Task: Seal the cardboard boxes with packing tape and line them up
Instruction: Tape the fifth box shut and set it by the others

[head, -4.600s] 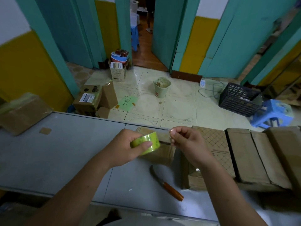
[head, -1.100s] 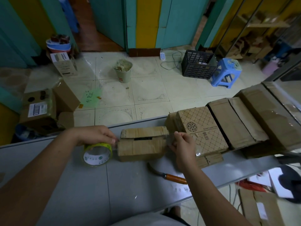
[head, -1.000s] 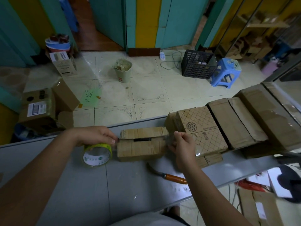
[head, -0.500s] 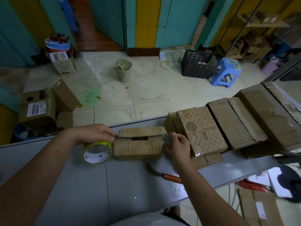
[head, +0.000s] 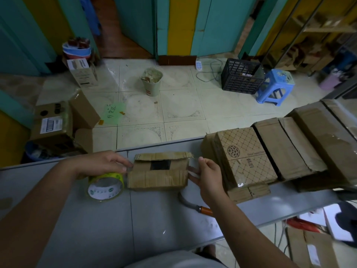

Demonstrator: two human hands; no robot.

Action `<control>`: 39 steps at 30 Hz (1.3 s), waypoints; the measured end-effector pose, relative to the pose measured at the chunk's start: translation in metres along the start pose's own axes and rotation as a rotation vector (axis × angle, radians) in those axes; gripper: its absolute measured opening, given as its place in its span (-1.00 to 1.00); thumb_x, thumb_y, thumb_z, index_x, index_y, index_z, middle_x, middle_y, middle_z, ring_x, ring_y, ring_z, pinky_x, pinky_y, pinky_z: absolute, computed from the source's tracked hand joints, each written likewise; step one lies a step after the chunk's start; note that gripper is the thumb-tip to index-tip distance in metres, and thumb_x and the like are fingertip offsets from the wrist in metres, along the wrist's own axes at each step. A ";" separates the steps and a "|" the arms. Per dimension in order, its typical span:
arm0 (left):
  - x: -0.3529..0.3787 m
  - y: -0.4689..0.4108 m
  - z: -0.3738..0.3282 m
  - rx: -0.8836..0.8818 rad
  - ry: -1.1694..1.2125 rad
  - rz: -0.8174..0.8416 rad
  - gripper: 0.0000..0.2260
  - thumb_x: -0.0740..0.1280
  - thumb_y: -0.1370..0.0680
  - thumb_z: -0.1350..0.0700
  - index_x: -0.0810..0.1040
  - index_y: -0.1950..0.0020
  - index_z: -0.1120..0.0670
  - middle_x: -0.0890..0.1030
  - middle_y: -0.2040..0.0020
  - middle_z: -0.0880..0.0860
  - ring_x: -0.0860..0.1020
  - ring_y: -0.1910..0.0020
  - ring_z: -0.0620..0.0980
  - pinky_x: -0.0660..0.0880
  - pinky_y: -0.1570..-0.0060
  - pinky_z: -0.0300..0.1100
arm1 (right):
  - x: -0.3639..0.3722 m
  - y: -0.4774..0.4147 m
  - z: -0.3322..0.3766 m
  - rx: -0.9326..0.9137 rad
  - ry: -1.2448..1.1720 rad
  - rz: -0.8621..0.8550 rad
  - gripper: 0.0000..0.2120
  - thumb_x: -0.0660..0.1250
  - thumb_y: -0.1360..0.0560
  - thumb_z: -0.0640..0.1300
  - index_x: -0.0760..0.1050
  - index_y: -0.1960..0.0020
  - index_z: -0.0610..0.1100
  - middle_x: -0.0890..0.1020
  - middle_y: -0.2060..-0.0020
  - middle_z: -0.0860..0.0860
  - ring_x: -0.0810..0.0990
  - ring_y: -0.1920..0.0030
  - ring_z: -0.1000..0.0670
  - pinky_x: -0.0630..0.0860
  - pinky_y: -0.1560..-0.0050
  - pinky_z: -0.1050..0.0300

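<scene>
A small worn cardboard box [head: 157, 176] lies on the grey table [head: 108, 225], its top flaps parted with a dark gap between them. My left hand [head: 102, 164] holds the green-rimmed tape roll [head: 105, 186] at the box's left end. My right hand [head: 207, 176] pinches the clear tape's free end at the box's right end. To the right stands a row of boxes: a patterned box [head: 245, 159], then a plain box [head: 286, 147], then a larger box [head: 328, 140].
A knife with an orange handle [head: 195, 206] lies on the table under my right forearm. On the floor beyond are a labelled box [head: 52, 126], a green bin [head: 152, 80], a black crate [head: 240, 77] and a blue stool [head: 275, 86].
My view turned right and down from the earliest frame, where I held the roll up. Over the last second the box shifted slightly left and its top flaps opened wider.
</scene>
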State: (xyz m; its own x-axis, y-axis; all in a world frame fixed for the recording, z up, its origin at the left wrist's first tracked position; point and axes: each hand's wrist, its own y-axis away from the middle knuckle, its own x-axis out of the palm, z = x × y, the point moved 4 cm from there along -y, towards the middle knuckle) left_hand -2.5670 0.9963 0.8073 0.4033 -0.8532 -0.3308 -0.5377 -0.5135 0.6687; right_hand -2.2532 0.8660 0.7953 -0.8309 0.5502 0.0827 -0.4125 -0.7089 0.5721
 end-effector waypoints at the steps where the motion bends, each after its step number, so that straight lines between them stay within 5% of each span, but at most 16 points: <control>1: 0.001 0.001 0.000 0.004 0.023 -0.006 -0.74 0.38 -0.69 0.08 0.64 -0.38 -0.03 0.64 -0.33 -0.17 0.60 -0.30 -0.23 0.50 -0.26 -0.37 | -0.001 0.000 0.002 -0.034 0.036 -0.003 -0.76 0.23 -0.73 -0.09 0.49 -0.08 -0.29 0.65 -0.06 -0.24 0.72 -0.12 -0.16 0.68 -0.15 -0.17; 6: 0.005 0.001 -0.005 0.025 0.023 -0.027 -0.74 0.38 -0.69 0.10 0.64 -0.39 0.00 0.69 -0.28 -0.09 0.66 -0.19 -0.25 0.53 -0.09 -0.41 | -0.010 0.005 0.018 -0.270 0.237 -0.044 -0.77 0.24 -0.71 -0.10 0.54 -0.01 -0.25 0.60 0.15 -0.09 0.58 0.16 0.10 0.51 0.12 0.17; 11: 0.004 0.003 -0.005 0.023 0.036 -0.016 -0.72 0.38 -0.70 0.06 0.63 -0.41 -0.03 0.68 -0.30 -0.09 0.65 -0.20 -0.24 0.54 -0.12 -0.39 | -0.007 0.012 0.034 -0.334 0.240 -0.002 -0.80 0.27 -0.69 -0.10 0.56 0.04 -0.18 0.60 0.02 -0.34 0.55 0.08 -0.13 0.47 -0.01 -0.04; 14: 0.004 0.005 -0.005 0.021 0.059 -0.020 -0.74 0.39 -0.69 0.06 0.65 -0.38 -0.05 0.68 -0.30 -0.09 0.66 -0.23 -0.19 0.57 -0.23 -0.30 | -0.001 0.012 0.043 -0.368 0.340 0.067 -0.75 0.25 -0.70 -0.11 0.55 0.01 -0.27 0.61 0.01 -0.31 0.58 -0.01 -0.28 0.51 -0.07 -0.13; 18: 0.005 0.006 -0.003 0.013 0.102 -0.020 -0.75 0.39 -0.69 0.07 0.67 -0.36 -0.05 0.71 -0.27 -0.09 0.68 -0.21 -0.16 0.58 -0.22 -0.27 | 0.007 0.004 0.044 -0.340 0.483 0.123 -0.70 0.21 -0.72 -0.12 0.53 -0.05 -0.36 0.64 0.06 -0.29 0.60 0.07 -0.22 0.54 -0.01 -0.11; 22: 0.007 0.004 -0.007 0.023 0.145 -0.039 -0.75 0.39 -0.69 0.09 0.67 -0.36 -0.03 0.73 -0.23 -0.05 0.69 -0.21 -0.09 0.60 -0.23 -0.22 | 0.008 0.000 0.032 -0.214 0.345 0.129 -0.75 0.21 -0.73 -0.14 0.50 -0.02 -0.31 0.61 -0.01 -0.38 0.65 -0.13 -0.29 0.61 -0.18 -0.11; 27: 0.008 -0.003 -0.008 0.010 0.148 -0.131 -0.79 0.41 -0.67 0.05 0.70 -0.30 -0.06 0.72 -0.24 0.06 0.66 -0.26 0.10 0.53 -0.35 0.24 | 0.007 -0.005 0.018 -0.085 0.061 0.090 -0.82 0.22 -0.72 -0.17 0.50 -0.08 -0.28 0.62 0.08 -0.20 0.67 -0.22 -0.27 0.65 -0.11 0.03; 31: 0.009 -0.007 -0.009 0.024 0.168 -0.146 -0.87 0.44 -0.66 0.07 0.74 -0.17 -0.09 0.77 -0.06 -0.12 0.71 -0.12 -0.10 0.61 -0.03 -0.32 | -0.002 -0.010 0.010 0.034 -0.116 0.049 -0.66 0.22 -0.72 -0.18 0.41 -0.36 -0.44 0.59 -0.23 -0.41 0.67 -0.23 -0.30 0.64 -0.24 -0.14; 35: 0.006 -0.011 -0.008 0.006 0.110 -0.146 -0.83 0.45 -0.65 0.05 0.72 -0.23 -0.07 0.76 -0.11 -0.12 0.70 -0.12 -0.16 0.61 -0.14 -0.27 | -0.008 -0.013 0.002 0.045 -0.140 0.027 -0.67 0.22 -0.72 -0.21 0.41 -0.32 -0.47 0.56 -0.24 -0.46 0.62 -0.28 -0.36 0.60 -0.32 -0.20; 39: 0.001 -0.013 -0.012 -0.004 0.046 -0.117 -0.77 0.44 -0.66 0.08 0.69 -0.31 -0.01 0.70 -0.23 -0.08 0.67 -0.18 -0.16 0.55 -0.16 -0.32 | -0.008 -0.009 -0.005 0.062 -0.197 0.019 -0.90 0.22 -0.72 -0.22 0.45 -0.11 -0.27 0.64 0.11 -0.26 0.69 -0.19 -0.27 0.58 -0.34 -0.24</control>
State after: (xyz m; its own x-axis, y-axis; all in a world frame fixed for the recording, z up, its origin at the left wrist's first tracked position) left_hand -2.5508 1.0031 0.8058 0.4969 -0.7820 -0.3763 -0.4821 -0.6093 0.6295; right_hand -2.2449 0.8657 0.7857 -0.7468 0.6172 0.2479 -0.3688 -0.6944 0.6179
